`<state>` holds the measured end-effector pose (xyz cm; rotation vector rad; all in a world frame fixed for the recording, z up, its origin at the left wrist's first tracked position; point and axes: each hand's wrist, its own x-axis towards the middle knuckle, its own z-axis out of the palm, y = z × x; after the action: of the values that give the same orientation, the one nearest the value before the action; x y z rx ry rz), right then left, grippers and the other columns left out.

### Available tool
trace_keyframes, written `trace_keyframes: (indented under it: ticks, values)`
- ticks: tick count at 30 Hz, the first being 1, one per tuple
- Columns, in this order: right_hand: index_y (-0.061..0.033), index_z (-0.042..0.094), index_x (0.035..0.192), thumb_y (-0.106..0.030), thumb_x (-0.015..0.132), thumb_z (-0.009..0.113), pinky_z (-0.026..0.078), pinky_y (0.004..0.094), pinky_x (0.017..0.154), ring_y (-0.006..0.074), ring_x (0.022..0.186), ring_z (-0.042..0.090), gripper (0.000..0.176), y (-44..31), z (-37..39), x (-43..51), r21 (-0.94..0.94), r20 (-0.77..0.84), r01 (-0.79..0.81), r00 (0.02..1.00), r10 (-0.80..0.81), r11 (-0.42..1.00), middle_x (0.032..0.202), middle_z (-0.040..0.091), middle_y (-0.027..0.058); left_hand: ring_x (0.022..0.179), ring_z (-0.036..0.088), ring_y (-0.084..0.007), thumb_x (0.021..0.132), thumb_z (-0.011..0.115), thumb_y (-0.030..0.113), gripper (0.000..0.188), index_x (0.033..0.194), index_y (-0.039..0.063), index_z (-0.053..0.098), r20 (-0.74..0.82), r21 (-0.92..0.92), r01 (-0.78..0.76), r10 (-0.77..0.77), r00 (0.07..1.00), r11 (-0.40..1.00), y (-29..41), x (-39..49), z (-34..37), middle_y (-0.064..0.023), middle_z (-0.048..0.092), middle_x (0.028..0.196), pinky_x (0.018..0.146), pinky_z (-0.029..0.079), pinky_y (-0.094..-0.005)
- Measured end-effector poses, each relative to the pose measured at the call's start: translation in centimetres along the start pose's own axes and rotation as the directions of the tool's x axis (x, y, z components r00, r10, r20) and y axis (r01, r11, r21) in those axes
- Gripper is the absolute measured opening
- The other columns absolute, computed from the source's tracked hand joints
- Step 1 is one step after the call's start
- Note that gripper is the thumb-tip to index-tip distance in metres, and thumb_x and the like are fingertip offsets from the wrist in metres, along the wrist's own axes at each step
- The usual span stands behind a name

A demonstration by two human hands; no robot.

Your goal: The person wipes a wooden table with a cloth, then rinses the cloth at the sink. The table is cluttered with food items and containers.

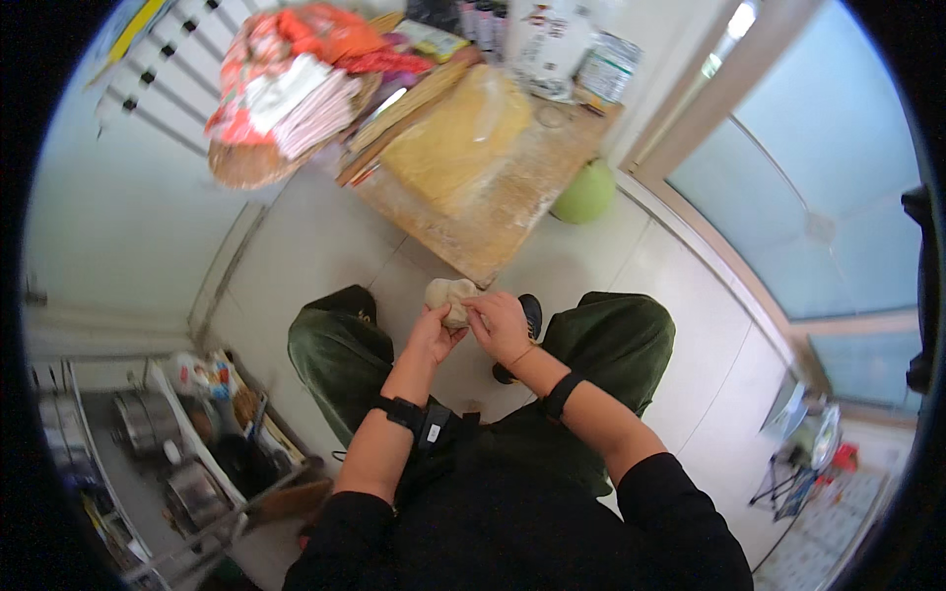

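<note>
A pale lump of dough [446,294] is held between both hands, over the floor and just off the near corner of a low wooden board [488,240]. My left hand [434,334] grips it from below and the left, fingers partly curled around it. My right hand [499,321] touches its right side with thumb and fingertips pinched together. The dough's surface is uneven, with a fold near the right fingertips. Dusty white traces, which look like flour, mark the board, and a yellowish sheet or cloth [458,140] lies across it.
A green round fruit or gourd [585,193] rests on the floor by the board. Behind are a white printed bag [550,48] and a wicker basket [247,166] with folded cloths. A metal rack [111,473] with pots stands left; a frosted glass door [798,170] is right.
</note>
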<state>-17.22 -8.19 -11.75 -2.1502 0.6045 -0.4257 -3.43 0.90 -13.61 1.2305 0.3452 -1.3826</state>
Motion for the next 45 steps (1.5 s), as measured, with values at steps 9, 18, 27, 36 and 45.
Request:
trace_keyframes:
  ticks: [9,18,27,36,45]
  values:
    - [-0.0039,0.034,0.141,-0.036,0.082,0.072,0.043,0.0346,0.095,0.0232,0.118,0.048,0.077,2.9,1.0,-6.8,0.834,-0.156,-0.166,0.844,0.514,0.526,0.131,0.046,0.0136,0.110,0.052,-0.0200,0.089,0.061,0.016,0.071,0.148,0.022,0.022,0.355,0.750,-0.214,-0.108,0.929,0.627,-3.2,-3.8,5.5,-0.0079,0.050,0.125,0.084,0.046,-0.0347]
    - [-0.0101,0.045,0.129,-0.021,0.080,0.073,0.051,0.0359,0.073,0.0214,0.096,0.059,0.058,9.3,-0.4,-2.6,0.985,-0.001,-0.154,0.444,0.896,0.077,0.113,0.058,0.0081,0.134,0.029,-0.0408,0.084,0.065,0.023,0.070,0.145,0.010,0.031,0.659,0.741,-0.546,0.268,0.703,-0.392,2.5,-0.4,7.0,-0.0255,0.031,0.144,0.108,0.029,-0.0468]
    - [-0.0112,0.041,0.132,-0.016,0.086,0.065,0.052,0.0386,0.067,0.0231,0.096,0.059,0.053,18.5,-10.6,8.7,0.937,-0.343,0.074,0.387,0.856,0.342,0.115,0.057,0.0085,0.139,0.017,-0.0419,0.088,0.056,0.022,0.061,0.143,0.010,0.032,0.771,0.637,-0.452,0.511,0.380,-0.625,1.1,7.4,11.1,-0.0222,0.019,0.151,0.111,0.019,-0.0508]
    - [-0.0101,0.042,0.131,-0.011,0.084,0.064,0.048,0.0383,0.080,0.0227,0.100,0.057,0.052,22.3,-14.7,14.9,0.955,-0.297,0.157,0.441,0.847,0.253,0.116,0.057,0.0092,0.137,0.023,-0.0412,0.091,0.046,0.016,0.051,0.139,0.005,0.034,0.740,0.664,-0.479,0.597,0.310,-0.575,0.4,8.3,10.5,-0.0229,0.030,0.146,0.111,0.020,-0.0505]
    - [-0.0204,0.035,0.136,-0.016,0.090,0.059,0.047,0.0401,0.070,0.0201,0.097,0.056,0.052,17.3,-8.8,11.0,0.994,-0.104,0.028,0.518,0.849,0.105,0.117,0.056,0.0027,0.135,0.026,-0.0425,0.094,0.042,0.013,0.046,0.138,0.002,0.034,0.752,0.646,-0.493,0.598,0.278,-0.583,0.1,8.3,10.6,-0.0239,0.031,0.144,0.110,0.022,-0.0504]
